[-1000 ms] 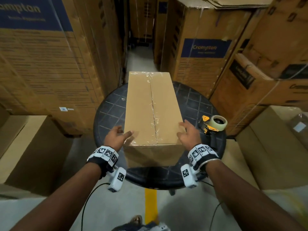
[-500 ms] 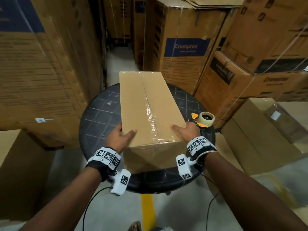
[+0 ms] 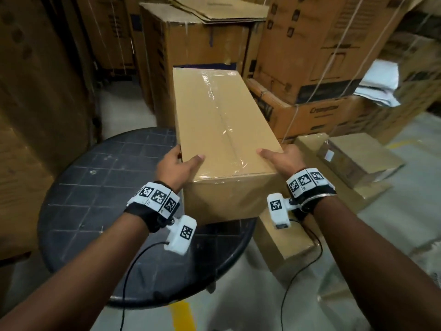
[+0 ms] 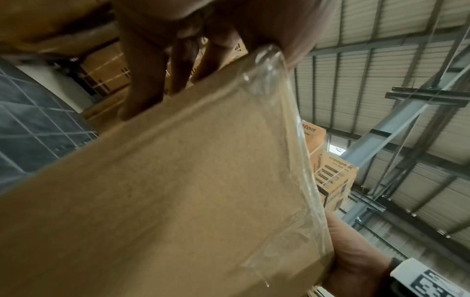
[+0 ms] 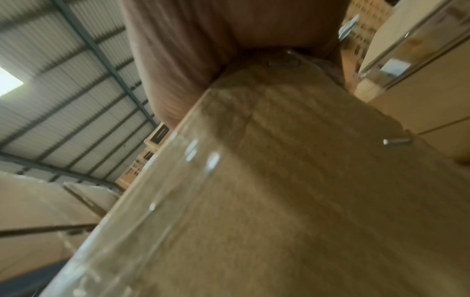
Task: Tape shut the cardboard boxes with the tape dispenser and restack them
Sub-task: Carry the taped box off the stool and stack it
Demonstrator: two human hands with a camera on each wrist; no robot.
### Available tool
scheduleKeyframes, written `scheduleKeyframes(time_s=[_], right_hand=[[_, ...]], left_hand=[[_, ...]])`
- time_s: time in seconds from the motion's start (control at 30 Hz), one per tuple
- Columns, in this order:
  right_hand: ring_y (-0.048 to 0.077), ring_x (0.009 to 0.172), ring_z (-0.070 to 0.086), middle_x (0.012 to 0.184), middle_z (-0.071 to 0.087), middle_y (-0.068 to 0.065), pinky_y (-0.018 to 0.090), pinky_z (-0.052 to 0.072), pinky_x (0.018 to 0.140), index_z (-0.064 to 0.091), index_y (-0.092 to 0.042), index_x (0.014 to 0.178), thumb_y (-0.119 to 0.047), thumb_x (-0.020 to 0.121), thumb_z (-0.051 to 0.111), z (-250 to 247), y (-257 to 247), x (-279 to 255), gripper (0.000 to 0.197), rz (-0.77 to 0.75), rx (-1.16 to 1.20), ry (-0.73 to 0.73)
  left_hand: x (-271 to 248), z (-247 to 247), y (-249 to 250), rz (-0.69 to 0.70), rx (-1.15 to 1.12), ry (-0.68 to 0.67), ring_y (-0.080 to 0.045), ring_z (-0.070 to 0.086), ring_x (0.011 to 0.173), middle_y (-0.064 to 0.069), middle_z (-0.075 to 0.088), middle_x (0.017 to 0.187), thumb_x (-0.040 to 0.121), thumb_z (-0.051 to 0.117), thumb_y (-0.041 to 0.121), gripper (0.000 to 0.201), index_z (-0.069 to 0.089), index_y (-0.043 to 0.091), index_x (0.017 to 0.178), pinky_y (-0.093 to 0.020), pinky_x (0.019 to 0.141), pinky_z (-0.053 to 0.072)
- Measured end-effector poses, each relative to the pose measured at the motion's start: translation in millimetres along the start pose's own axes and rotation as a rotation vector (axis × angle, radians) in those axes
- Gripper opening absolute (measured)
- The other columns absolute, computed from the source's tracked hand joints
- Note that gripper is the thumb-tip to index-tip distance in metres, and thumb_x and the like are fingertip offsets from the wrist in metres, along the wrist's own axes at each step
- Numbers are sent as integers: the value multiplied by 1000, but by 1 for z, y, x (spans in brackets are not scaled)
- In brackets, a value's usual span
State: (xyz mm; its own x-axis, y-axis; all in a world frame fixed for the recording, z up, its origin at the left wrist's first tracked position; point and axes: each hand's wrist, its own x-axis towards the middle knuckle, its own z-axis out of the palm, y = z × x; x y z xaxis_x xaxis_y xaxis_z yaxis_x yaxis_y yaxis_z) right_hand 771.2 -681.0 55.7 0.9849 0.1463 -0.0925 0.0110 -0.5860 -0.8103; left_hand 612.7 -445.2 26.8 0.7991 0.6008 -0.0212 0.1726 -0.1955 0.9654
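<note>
I have my left hand (image 3: 177, 167) on the near left corner of the taped cardboard box (image 3: 222, 120), thumb on top, fingers (image 4: 142, 86) curled down the side. My right hand (image 3: 282, 158) clasps the near right corner the same way, thumb lying on the top face. The box is held off the round black table (image 3: 95, 187), its near end past the table's right rim. The head view gives me the clear tape along the top seam; only the left wrist view shows the fingers on the side wall, and the right wrist view is blurred, showing palm against the taped corner. To the right, low plain boxes (image 3: 358, 161) sit on the floor just below the carried box. Tall printed cartons (image 3: 322, 44) wall in the far side, with grey floor (image 3: 393, 223) open at right.
</note>
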Motion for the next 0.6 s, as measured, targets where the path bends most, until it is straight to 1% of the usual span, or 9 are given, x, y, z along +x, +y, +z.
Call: scheduleKeyframes(time_s=[0.03, 0.1, 0.2, 0.3, 0.37, 0.43, 0.5, 0.57, 0.6], right_hand=[[29, 105, 67, 110, 71, 5, 46, 55, 97, 65, -15, 95, -48, 80, 86, -16, 9, 10, 42, 15, 9, 11], [28, 105, 65, 113, 69, 8, 39, 52, 90, 68, -8, 112, -43, 85, 83, -49, 22, 25, 46, 32, 2, 17], [29, 106, 65, 121, 70, 11, 35, 48, 85, 67, -3, 124, -41, 88, 80, -103, 50, 54, 54, 31, -18, 49], [27, 101, 63, 116, 70, 7, 35, 48, 83, 67, -12, 124, -58, 85, 76, -151, 86, 86, 61, 17, -125, 53], [26, 98, 65, 111, 73, 4, 39, 54, 88, 69, -18, 125, -68, 77, 75, -178, 111, 104, 70, 31, -158, 99], [22, 89, 66, 99, 72, -5, 45, 56, 95, 68, -20, 130, -65, 77, 77, -198, 136, 118, 70, 46, -176, 126], [25, 97, 70, 102, 73, -7, 48, 57, 98, 64, -26, 138, -67, 73, 77, -213, 160, 132, 78, 54, -187, 127], [27, 106, 68, 107, 69, -5, 42, 55, 97, 61, -28, 143, -58, 79, 79, -225, 179, 144, 73, 53, -179, 116], [24, 105, 65, 108, 65, -7, 37, 53, 94, 58, -28, 145, -49, 83, 80, -229, 189, 150, 69, 50, -166, 109]], left_hand=[[5, 20, 6, 2, -8, -21, -15, 67, 101, 10, 71, 111, 71, 76, 55, 55, 65, 30, 119, -42, 96, 53], [13, 63, 17, -4, -29, -48, -16, 68, 100, 10, 72, 109, 63, 74, 61, 57, 66, 33, 113, -43, 96, 53], [20, 131, 34, -13, -50, -74, -16, 69, 98, 8, 72, 108, 71, 76, 53, 47, 67, 32, 112, -44, 95, 54], [24, 198, 45, -17, -71, -92, -16, 69, 99, 8, 73, 108, 62, 72, 61, 54, 67, 33, 109, -43, 95, 54], [24, 242, 48, -23, -72, -107, -17, 68, 101, 8, 72, 110, 66, 75, 57, 49, 64, 35, 108, -44, 96, 53], [23, 280, 47, -35, -79, -126, -18, 67, 104, 4, 71, 114, 71, 77, 51, 50, 62, 30, 115, -44, 97, 53], [24, 314, 42, -63, -77, -141, -18, 67, 104, 3, 71, 115, 67, 76, 55, 64, 60, 24, 120, -44, 97, 53], [28, 344, 33, -101, -77, -149, -16, 68, 102, 4, 71, 113, 60, 75, 60, 76, 60, 21, 123, -42, 96, 53], [30, 358, 28, -123, -77, -155, -15, 68, 100, 4, 71, 112, 58, 75, 61, 78, 60, 20, 122, -42, 96, 54]])
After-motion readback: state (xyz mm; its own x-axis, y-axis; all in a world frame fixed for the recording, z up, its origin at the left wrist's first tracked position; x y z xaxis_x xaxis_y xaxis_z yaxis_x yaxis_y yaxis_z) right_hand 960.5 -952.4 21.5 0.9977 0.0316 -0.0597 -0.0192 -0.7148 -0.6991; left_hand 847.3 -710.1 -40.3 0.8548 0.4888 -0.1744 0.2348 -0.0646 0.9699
